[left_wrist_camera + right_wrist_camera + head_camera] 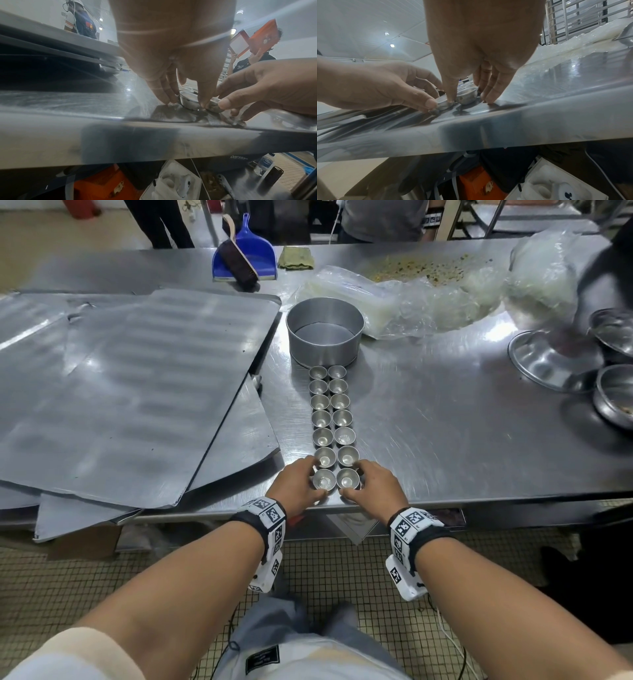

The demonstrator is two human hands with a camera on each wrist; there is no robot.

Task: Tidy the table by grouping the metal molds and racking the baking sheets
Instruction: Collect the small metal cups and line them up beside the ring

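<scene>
Several small metal cup molds (331,419) stand in two straight columns running from a round cake pan (323,333) toward the table's front edge. My left hand (308,478) curls thumb and fingers round the nearest left mold (323,480), which also shows between its thumb and fingers in the left wrist view (188,99). My right hand (361,479) holds the nearest right mold (347,479) the same way, seen up close in the right wrist view (466,97). Both molds sit on the tabletop, touching each other. Large flat baking sheets (137,392) lie overlapped on the left.
At the back lie a blue dustpan with a brush (245,256), a folded cloth (296,257), scattered crumbs (421,270) and crumpled plastic bags (428,299). Steel bowls (555,361) crowd the right side. The front table edge (479,498) runs just under my wrists. People stand behind the table.
</scene>
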